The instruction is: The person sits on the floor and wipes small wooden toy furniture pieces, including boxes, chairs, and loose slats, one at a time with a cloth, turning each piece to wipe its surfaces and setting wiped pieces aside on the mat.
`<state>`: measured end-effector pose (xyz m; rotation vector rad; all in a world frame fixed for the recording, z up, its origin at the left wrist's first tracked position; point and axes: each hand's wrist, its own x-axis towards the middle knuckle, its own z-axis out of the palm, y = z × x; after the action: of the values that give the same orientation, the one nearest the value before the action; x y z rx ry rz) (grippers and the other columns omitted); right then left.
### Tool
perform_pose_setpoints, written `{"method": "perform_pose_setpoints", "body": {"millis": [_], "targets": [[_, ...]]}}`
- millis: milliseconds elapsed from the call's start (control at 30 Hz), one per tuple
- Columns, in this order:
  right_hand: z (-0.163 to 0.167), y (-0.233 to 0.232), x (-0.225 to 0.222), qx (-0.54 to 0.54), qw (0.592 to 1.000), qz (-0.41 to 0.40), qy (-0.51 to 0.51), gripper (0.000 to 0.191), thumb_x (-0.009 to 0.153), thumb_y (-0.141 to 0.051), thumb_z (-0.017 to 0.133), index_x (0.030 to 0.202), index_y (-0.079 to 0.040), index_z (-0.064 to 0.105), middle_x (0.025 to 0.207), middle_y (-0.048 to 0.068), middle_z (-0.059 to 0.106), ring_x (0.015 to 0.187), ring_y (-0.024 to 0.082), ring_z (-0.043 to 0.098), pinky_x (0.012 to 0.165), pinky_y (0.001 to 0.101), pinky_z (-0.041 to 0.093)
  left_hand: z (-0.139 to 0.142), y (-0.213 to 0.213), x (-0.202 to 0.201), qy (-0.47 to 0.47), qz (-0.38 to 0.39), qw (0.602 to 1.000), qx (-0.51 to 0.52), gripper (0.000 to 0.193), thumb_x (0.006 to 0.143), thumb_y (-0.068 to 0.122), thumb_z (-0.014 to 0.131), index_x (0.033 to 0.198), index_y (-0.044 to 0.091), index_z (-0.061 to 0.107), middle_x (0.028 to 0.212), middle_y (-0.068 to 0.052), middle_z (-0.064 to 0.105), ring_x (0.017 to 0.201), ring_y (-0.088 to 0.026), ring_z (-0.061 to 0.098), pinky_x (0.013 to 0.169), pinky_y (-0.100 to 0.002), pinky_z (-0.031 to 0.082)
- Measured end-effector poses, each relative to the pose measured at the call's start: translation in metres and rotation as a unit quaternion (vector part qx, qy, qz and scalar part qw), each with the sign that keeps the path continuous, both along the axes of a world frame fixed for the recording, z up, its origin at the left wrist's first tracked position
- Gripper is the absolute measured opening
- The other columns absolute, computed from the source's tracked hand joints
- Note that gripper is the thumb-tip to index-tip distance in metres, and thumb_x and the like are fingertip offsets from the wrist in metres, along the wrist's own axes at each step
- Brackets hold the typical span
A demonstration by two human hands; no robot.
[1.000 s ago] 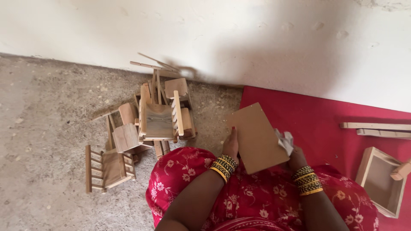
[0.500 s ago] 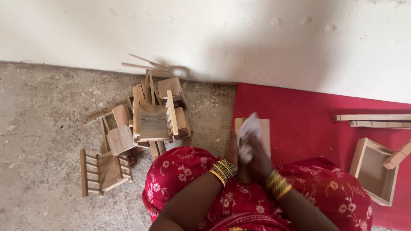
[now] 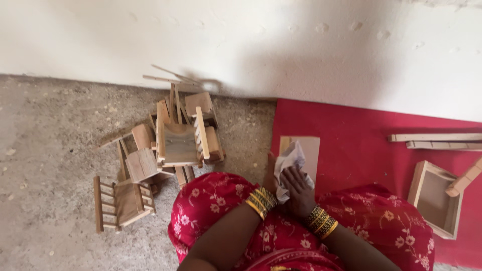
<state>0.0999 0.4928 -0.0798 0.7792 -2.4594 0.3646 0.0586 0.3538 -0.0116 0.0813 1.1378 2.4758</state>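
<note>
Overhead, head view: a person sits on the floor, red floral cloth over the lap, both forearms with gold bangles reaching forward
Right hand [image 3: 297,189]: fingers curled and pressed down on a crumpled white cloth [image 3: 289,159], holding it flat against the board
Left hand [image 3: 271,176]: mostly hidden behind the right hand and the cloth; whether it is spread or gripping cannot be told, though it sits at the board's left edge
Wooden board [image 3: 307,150]: a flat pale panel lying on the red mat [image 3: 361,150], just ahead of the knees, its near half covered by cloth and hand
Step in hand: judged to be rubbing the board's face with the cloth
Next move calls for: steady pressure and a firm hold on the board's edge so it does not slide on the mat
Around: a heap of small wooden chairs [image 3: 175,145] on the bare concrete floor [image 3: 50,150] to the left; an open wooden box [image 3: 436,198] and two slats [image 3: 434,140] on the mat to the right
In the way: nothing lies on the board besides the cloth; the chairs stand apart from it
</note>
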Motion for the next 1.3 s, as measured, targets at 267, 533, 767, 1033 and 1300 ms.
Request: {"method": "perform_pose_setpoints", "body": {"millis": [267, 533, 767, 1033, 1300], "targets": [[0.100, 0.028, -0.029, -0.215, 0.974, -0.054, -0.046, 0.046, 0.101, -0.020, 0.049, 0.144, -0.005, 0.057, 0.150, 0.019, 0.056, 0.145, 0.035, 0.048, 0.114, 0.0538, 0.049, 0.005, 0.000, 0.021, 0.197, 0.092, 0.869, -0.445, 0.079, 0.101, 0.077, 0.028, 0.097, 0.008, 0.067, 0.070, -0.012, 0.064, 0.064, -0.025, 0.063, 0.057, -0.039, 0.048], [0.127, 0.047, -0.044, -0.427, 0.772, -0.220, -0.416, 0.051, 0.105, -0.039, 0.039, 0.124, 0.001, 0.064, 0.087, 0.022, 0.071, 0.064, 0.030, 0.066, 0.048, 0.0424, 0.056, 0.011, -0.002, 0.017, 0.293, 0.115, 0.809, -0.496, 0.065, 0.102, 0.066, 0.033, 0.094, 0.011, 0.068, 0.065, -0.009, 0.063, 0.057, -0.024, 0.064, 0.052, -0.041, 0.049], [0.092, 0.111, -0.058, -0.481, 0.655, -0.228, -0.537, 0.047, 0.102, -0.038, 0.048, 0.119, 0.001, 0.066, 0.086, 0.017, 0.069, 0.062, 0.023, 0.065, 0.045, 0.0339, 0.055, 0.000, -0.009, 0.018, 0.324, 0.101, 0.848, -0.407, 0.062, 0.108, 0.057, 0.036, 0.072, 0.010, 0.057, 0.054, -0.005, 0.052, 0.047, -0.017, 0.053, 0.043, -0.035, 0.040], [0.061, 0.091, -0.034, -0.476, 0.547, -0.038, -0.687, 0.040, 0.100, -0.029, 0.053, 0.125, 0.001, 0.064, 0.098, 0.019, 0.069, 0.073, 0.026, 0.067, 0.052, 0.0361, 0.058, 0.009, -0.014, 0.016, 0.470, 0.166, 0.781, -0.376, 0.062, 0.115, 0.045, 0.041, 0.065, 0.011, 0.055, 0.061, -0.006, 0.056, 0.058, -0.023, 0.054, 0.060, -0.041, 0.046], [0.069, 0.101, -0.029, -0.578, 0.536, 0.070, -0.612, 0.038, 0.098, -0.020, 0.058, 0.131, 0.000, 0.062, 0.109, 0.022, 0.068, 0.083, 0.029, 0.069, 0.060, 0.0384, 0.061, 0.002, -0.001, 0.001, 0.480, 0.285, 0.676, -0.480, 0.040, 0.102, 0.049, 0.048, 0.105, 0.010, 0.059, 0.112, -0.018, 0.058, 0.108, -0.033, 0.057, 0.101, -0.045, 0.046]]}}
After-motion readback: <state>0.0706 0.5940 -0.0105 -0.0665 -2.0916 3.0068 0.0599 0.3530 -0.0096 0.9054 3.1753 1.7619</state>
